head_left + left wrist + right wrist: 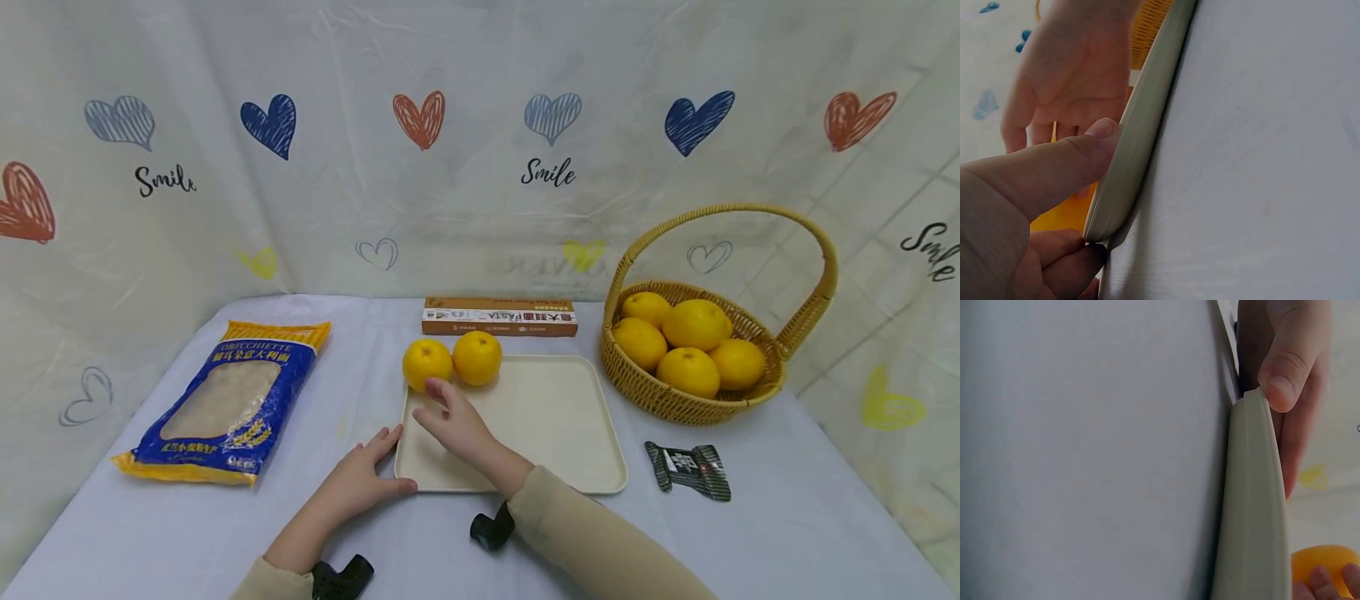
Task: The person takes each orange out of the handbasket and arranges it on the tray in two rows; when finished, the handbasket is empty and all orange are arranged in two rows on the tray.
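A cream rectangular tray (551, 425) lies on the white-covered table. My left hand (358, 483) holds its near left corner, the thumb at the near edge and the fingers along the left side; in the left wrist view the thumb tip meets the tray rim (1141, 131). Two oranges sit side by side at the tray's far left corner, a left one (426, 358) and a right one (477, 357). Over the tray reaches my right hand (467, 427), its loosely extended fingertips at the near side of the left orange. The right wrist view shows these fingers against the orange (1319, 555).
A wicker basket (622, 379) of several oranges, with a tall handle, stands at the right. Near it lies a small dark wrapped packet (686, 469). Behind the tray is a brown pasta box (498, 317). A blue and yellow orecchiette bag (225, 400) lies at the left.
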Tool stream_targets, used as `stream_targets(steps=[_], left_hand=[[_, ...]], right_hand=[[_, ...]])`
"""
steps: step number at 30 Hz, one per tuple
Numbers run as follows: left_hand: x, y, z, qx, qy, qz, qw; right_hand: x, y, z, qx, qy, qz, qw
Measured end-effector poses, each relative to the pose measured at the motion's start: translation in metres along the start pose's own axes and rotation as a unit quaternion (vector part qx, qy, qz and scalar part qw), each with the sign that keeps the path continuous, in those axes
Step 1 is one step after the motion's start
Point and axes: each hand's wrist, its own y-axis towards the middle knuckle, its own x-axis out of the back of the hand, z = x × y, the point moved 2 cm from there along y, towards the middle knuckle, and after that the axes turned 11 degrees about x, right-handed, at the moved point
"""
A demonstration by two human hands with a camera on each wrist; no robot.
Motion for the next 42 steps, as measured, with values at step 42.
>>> stream_targets(steps=[42], left_hand=[[0.0, 0.0, 0.0, -0.007, -0.003, -0.003, 1.0]], right_hand=[[-0.004, 0.01, -0.023, 0.009, -0.042, 0.007, 0.9991]])
